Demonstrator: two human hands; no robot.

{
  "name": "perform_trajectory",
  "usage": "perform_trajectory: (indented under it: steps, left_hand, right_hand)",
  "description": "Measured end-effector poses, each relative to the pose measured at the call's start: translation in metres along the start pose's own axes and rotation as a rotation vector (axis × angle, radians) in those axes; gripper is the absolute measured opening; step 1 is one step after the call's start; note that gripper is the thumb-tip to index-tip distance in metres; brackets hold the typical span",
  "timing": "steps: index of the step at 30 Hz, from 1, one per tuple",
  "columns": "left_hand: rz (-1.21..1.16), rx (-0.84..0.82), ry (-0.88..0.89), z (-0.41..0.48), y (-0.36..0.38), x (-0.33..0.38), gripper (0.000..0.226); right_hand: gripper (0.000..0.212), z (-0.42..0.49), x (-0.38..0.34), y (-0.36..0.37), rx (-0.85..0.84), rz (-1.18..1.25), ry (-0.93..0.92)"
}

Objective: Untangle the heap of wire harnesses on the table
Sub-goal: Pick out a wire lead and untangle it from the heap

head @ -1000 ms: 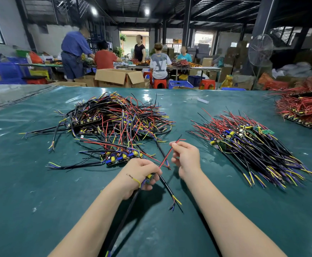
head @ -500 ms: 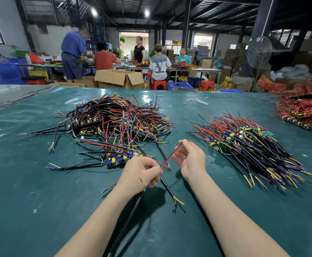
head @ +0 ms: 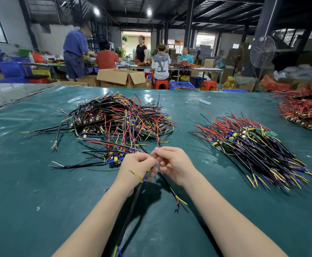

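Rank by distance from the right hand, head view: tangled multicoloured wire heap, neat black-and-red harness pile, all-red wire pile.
1. Tangled multicoloured wire heap: just ahead-left of the right hand.
2. Neat black-and-red harness pile: to its right.
3. All-red wire pile: far right edge.

Overhead: two round ceiling lamps (head: 96, 11) glaring white against dark rafters (head: 225, 8).
Daylight: far doorway (head: 133, 41) blown out pale.
Sheen: soft ripples of glare on the green table (head: 21, 201), strongest far left.
Shadow: one soft dark patch under the left hand (head: 138, 165) and right hand (head: 173, 164).
Blur: wire tips smear in the right-hand pile (head: 262, 154); workers (head: 160, 62) behind look soft.
Edges: columns (head: 188, 25) lean and bow, wide-lens stretch.
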State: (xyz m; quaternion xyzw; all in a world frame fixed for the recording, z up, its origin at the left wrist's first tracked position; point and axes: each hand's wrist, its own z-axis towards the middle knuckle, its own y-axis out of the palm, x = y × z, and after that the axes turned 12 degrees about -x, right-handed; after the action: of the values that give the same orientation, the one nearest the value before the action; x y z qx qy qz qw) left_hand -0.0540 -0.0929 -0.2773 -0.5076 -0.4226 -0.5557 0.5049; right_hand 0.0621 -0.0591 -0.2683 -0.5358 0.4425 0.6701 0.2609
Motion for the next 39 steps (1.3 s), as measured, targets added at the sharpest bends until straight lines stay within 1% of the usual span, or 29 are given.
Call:
perform_trajectory:
  steps: [2, 5, 7, 9, 13, 16, 18, 21, 26, 28, 30, 33, 35, 37, 39]
  left_hand:
    - [0.021, -0.095, -0.012, -0.002, 0.0, 0.002, 0.041]
    - [0.154, -0.216, -0.035, -0.005, 0.004, 0.0, 0.037]
    - [0.238, -0.234, -0.044, -0.005, 0.005, -0.003, 0.032]
    - [0.268, -0.209, -0.042, -0.004, 0.003, -0.005, 0.028]
    - [0.219, -0.185, -0.046, -0.004, -0.001, -0.008, 0.022]
    - [0.193, -0.197, -0.083, -0.005, -0.003, -0.007, 0.026]
    - [0.253, -0.235, -0.096, -0.005, -0.006, -0.006, 0.029]
    - [0.325, -0.285, -0.082, -0.006, -0.009, -0.004, 0.029]
    - [0.439, -0.296, 0.022, -0.008, -0.009, -0.002, 0.038]
    - [0.443, -0.33, 0.026, -0.009, -0.011, 0.0, 0.037]
    - [0.388, -0.355, 0.006, -0.01, -0.011, 0.001, 0.032]
    - [0.156, -0.36, -0.097, -0.011, -0.005, 0.002, 0.022]
    - [0.03, -0.357, -0.153, -0.011, -0.003, 0.001, 0.02]
    - [-0.08, -0.324, -0.158, -0.011, -0.002, 0.001, 0.02]
    - [-0.219, -0.23, -0.133, -0.01, -0.002, 0.004, 0.015]
  right_hand:
    - [0.025, 0.002, -0.003, -0.006, 0.121, 0.11, -0.028]
    - [0.023, 0.002, -0.011, -0.023, 0.328, 0.213, -0.084]
    - [0.019, 0.0, -0.014, -0.034, 0.44, 0.234, -0.105]
    - [0.021, -0.002, -0.014, -0.041, 0.502, 0.244, -0.118]
    - [0.023, -0.002, -0.013, -0.045, 0.525, 0.291, -0.163]
    - [0.023, -0.001, -0.015, -0.046, 0.542, 0.305, -0.155]
    - [0.027, 0.0, -0.016, -0.047, 0.56, 0.274, -0.117]
    - [0.028, -0.001, -0.016, -0.046, 0.587, 0.275, -0.09]
    - [0.026, 0.0, -0.015, -0.044, 0.582, 0.447, -0.089]
    - [0.027, 0.001, -0.014, -0.043, 0.584, 0.471, -0.071]
    - [0.027, 0.002, -0.013, -0.044, 0.594, 0.504, -0.06]
    - [0.024, 0.001, -0.015, -0.051, 0.599, 0.611, -0.055]
    - [0.023, 0.0, -0.016, -0.054, 0.586, 0.677, -0.053]
    - [0.028, -0.002, -0.016, -0.055, 0.572, 0.717, -0.079]
    - [0.039, -0.002, -0.017, -0.056, 0.563, 0.68, -0.088]
